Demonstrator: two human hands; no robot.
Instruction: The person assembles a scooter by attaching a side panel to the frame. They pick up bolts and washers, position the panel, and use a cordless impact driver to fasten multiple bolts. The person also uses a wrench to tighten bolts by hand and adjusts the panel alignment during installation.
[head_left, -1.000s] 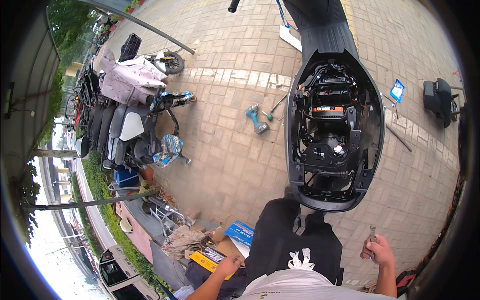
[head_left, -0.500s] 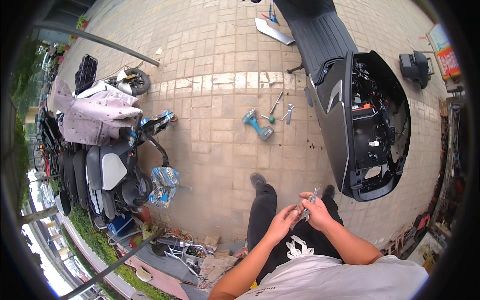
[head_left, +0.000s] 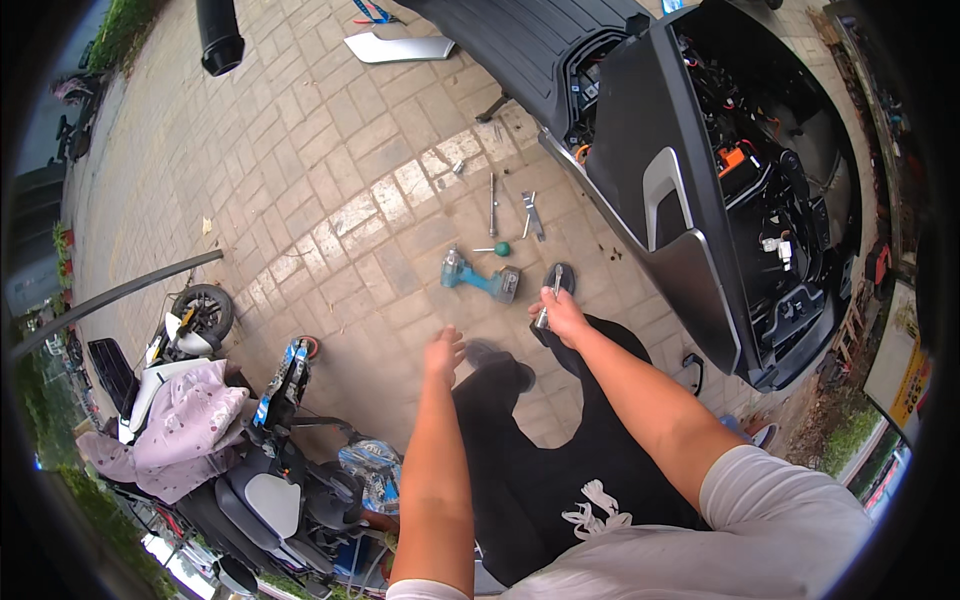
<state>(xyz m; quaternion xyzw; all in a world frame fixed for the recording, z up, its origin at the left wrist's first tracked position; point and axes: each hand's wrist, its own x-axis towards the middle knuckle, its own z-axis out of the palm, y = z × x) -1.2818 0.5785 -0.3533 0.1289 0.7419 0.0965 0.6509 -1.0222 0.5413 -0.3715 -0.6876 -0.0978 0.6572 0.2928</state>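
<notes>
Fingers of the right hand (head_left: 568,318) clamp a metal tool (head_left: 543,318) — type unclear — best held firmly, left hand (head_left: 442,354) empty, fingers apart.

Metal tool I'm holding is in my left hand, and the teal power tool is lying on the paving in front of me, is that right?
Not quite: the head view shows the metal tool in your right hand, not your left hand. The teal power tool is indeed lying on the paving in front of you.
</notes>
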